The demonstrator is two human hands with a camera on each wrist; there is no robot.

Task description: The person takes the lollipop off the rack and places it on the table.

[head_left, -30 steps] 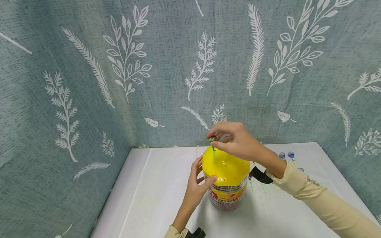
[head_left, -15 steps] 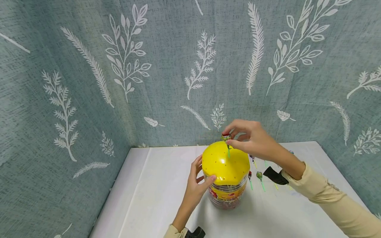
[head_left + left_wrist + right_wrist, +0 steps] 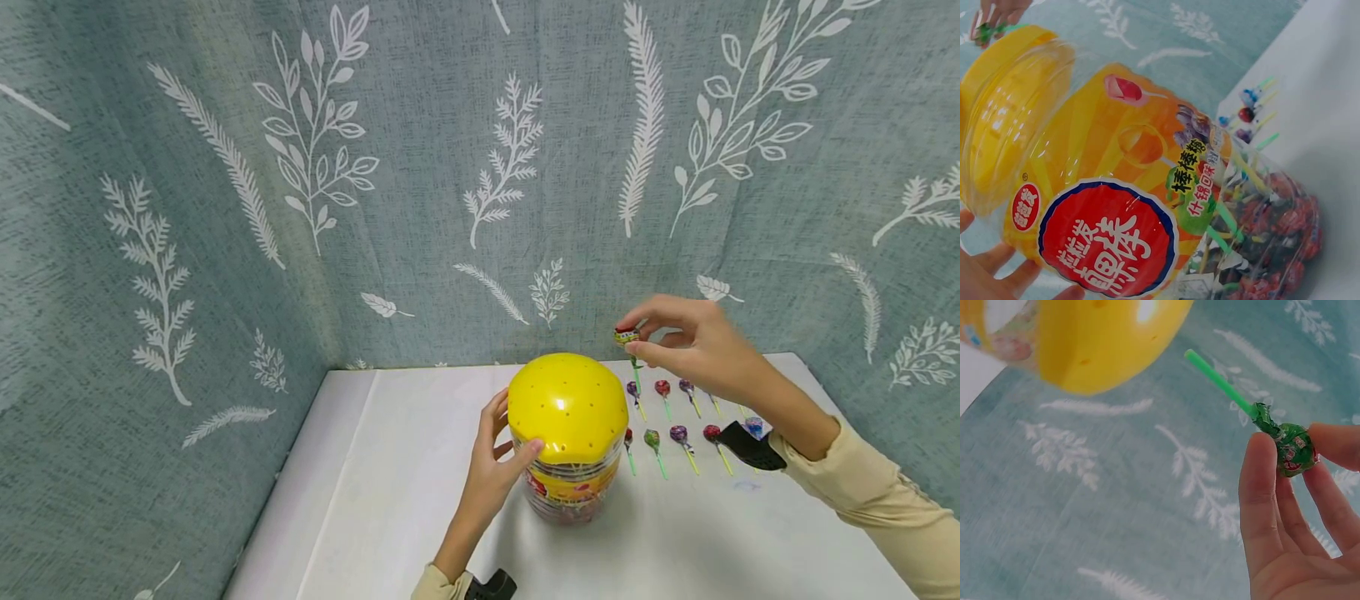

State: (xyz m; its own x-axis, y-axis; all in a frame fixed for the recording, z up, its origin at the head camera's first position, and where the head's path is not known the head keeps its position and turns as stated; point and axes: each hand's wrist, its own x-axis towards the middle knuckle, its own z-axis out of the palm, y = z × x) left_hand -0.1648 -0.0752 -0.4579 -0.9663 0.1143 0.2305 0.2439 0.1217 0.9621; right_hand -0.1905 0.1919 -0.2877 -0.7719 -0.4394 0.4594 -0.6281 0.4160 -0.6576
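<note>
A clear plastic jar (image 3: 1110, 144) with a yellow domed lid (image 3: 567, 392) stands upright on the white table. Small holes dot the lid, and wrapped lollipops fill the bottom of the jar. My left hand (image 3: 491, 475) holds the jar from the left, its thumb on the lid's front edge and its other fingers round the side. To the right of the lid and above the table, my right hand (image 3: 686, 342) pinches a lollipop (image 3: 1292, 449) in a green wrapper by its head. The lollipop's green stick points down in the head view, apart from the lid.
Several wrapped lollipops (image 3: 652, 440) lie in two rows on the table (image 3: 405, 467) to the right of the jar. Patterned grey-green cloth (image 3: 420, 167) hangs behind and at both sides of the table.
My right hand has lifted the green lollipop off the lid's top and moved it to the right, bringing the rows of lollipops into view. My left hand keeps its place on the jar.
</note>
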